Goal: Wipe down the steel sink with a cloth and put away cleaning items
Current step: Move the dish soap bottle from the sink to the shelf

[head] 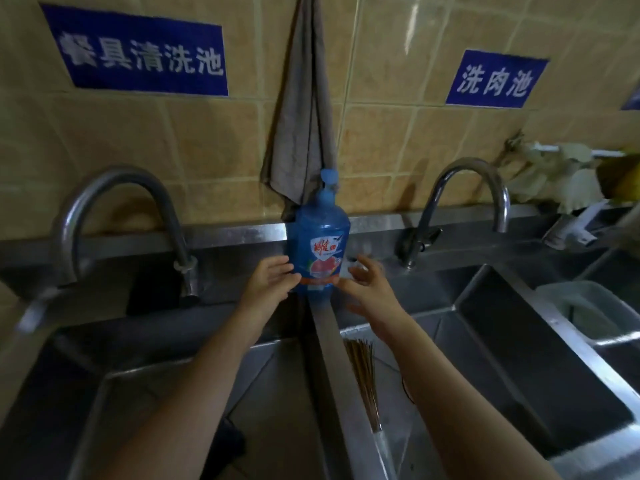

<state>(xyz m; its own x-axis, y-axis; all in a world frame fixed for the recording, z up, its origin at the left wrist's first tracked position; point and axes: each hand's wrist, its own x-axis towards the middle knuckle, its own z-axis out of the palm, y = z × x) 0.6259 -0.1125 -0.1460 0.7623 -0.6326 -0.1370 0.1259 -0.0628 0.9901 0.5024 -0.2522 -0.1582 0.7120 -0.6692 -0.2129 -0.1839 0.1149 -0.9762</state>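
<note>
Your left hand [270, 280] touches the blue detergent bottle [318, 237] with straight fingers, grip released. Your right hand [367, 284], grip also released, spreads just beside it. The bottle stands upright on the steel sink divider [325, 336], under the hanging grey cloth [301, 109].

Tiled wall [381, 140]: glazed tan square tiles with pale grout lines, spanning the full width of the view.
Large blue sign [138, 53]: white Chinese characters, fixed to the tiles at upper left.
Small blue sign [497, 79]: white characters, upper right.
Third blue sign [632, 98]: corner only, at the right edge.
Light: dim overall, with soft glare streaks [414, 22] on the upper-right tiles.
</note>
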